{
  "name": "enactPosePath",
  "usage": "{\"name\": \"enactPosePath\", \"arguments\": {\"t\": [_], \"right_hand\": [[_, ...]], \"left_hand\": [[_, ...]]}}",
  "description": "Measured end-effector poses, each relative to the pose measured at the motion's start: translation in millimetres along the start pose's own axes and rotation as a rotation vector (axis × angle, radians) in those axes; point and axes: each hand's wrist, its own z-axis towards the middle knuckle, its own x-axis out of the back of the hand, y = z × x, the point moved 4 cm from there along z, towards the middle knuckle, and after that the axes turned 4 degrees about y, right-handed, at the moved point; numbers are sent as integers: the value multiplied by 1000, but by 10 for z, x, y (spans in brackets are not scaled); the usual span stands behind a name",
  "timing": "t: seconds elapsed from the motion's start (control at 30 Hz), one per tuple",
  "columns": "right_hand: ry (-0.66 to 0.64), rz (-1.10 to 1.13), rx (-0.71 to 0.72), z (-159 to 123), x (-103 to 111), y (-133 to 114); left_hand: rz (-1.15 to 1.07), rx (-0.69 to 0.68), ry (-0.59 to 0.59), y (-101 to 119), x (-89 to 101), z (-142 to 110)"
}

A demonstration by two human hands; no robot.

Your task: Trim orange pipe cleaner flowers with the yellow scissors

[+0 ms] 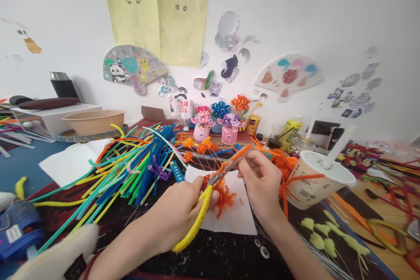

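My left hand [175, 214] is closed around the yellow handles of a pair of scissors [201, 214], blades pointing up and right. My right hand [260, 179] pinches an orange pipe cleaner [241, 152] that lies across the blades. Below the blades, orange fuzz clippings [225, 199] pile on a white sheet of paper [238, 216] on the dark table.
A heap of coloured pipe cleaners [131, 166] lies to the left. A white paper cup with a straw [316, 179] stands at the right among orange pipe cleaners. Small pipe-cleaner flower pots [229, 127] line the wall. A blue glue gun [18, 223] sits at the lower left.
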Motion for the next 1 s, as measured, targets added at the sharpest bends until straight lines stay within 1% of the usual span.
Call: {"name": "enactPosePath", "arguments": {"t": [0.3, 0.43, 0.6, 0.83, 1.0], "right_hand": [[-6, 0, 5, -3, -8, 20], [-14, 20, 10, -4, -13, 29], [-17, 23, 9, -2, 1, 14], [-52, 23, 17, -6, -32, -1], [-79, 42, 26, -12, -47, 11]], "left_hand": [[-8, -14, 52, -58, -32, 29], [-16, 3, 61, -55, -24, 40], [34, 27, 96, -70, -20, 47], [113, -4, 67, -15, 16, 26], [110, 8, 75, -68, -20, 32]]}}
